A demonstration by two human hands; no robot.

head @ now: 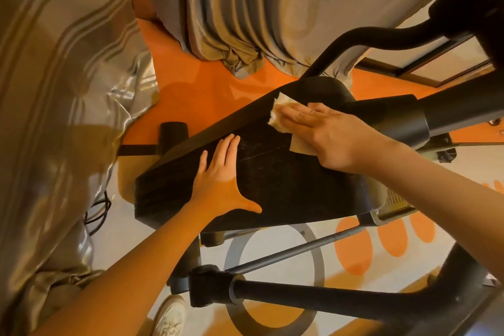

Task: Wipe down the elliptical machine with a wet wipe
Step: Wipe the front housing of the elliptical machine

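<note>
We look down on the elliptical machine point(272, 172), its dark housing slanting across the middle of the view. Our right hand point(327, 131) lies palm-down on the upper part of that housing, fingers point(294, 114) straight and close together, pressing the wet wipe point(275, 114) flat against the cover; the wipe's pale edges stick out past the fingertips and under the palm. Our left hand point(223, 185) rests flat lower on the same housing, fingers together, thumb spread wide, holding nothing. A black handlebar tube point(354, 43) curves up behind the housing, and a thick black arm point(327, 297) crosses the foreground. Grey curtains point(231, 8) hang over the orange floor point(191, 90) beyond. What seems to be a white shoe point(170, 314) shows at the bottom edge, blurred.
</note>
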